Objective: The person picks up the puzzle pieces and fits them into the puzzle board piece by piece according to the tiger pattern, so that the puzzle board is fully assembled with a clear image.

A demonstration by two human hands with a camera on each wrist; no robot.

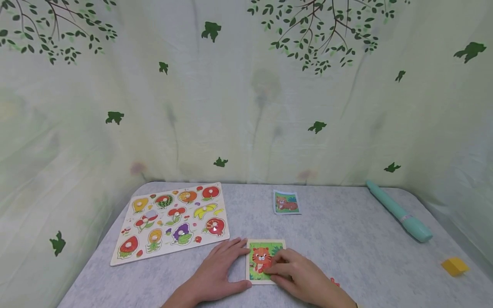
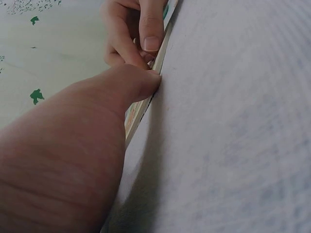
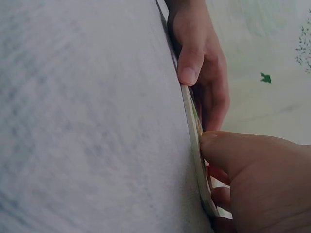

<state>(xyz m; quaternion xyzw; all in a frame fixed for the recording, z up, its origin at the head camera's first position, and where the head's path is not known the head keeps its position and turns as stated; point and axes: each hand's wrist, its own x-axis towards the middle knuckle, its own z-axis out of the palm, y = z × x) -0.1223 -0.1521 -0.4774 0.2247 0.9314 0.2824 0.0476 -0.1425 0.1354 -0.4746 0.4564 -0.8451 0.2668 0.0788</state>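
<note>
A small tiger jigsaw puzzle in a light wooden frame lies on the table in front of me. My left hand rests at its left side, its thumb at the near corner and its fingers reaching the far corner. The right hand bends over the puzzle's right part, thumb and fingers bunched on a puzzle piece that they mostly hide. In the right wrist view, the right thumb lies at the frame's near edge. A red piece shows partly behind the right wrist.
A fruit puzzle board lies at the left. At the back is a small picture card with an animal on it. On the right are a long teal tapered object and a yellow block. A leaf-printed curtain hangs behind the table.
</note>
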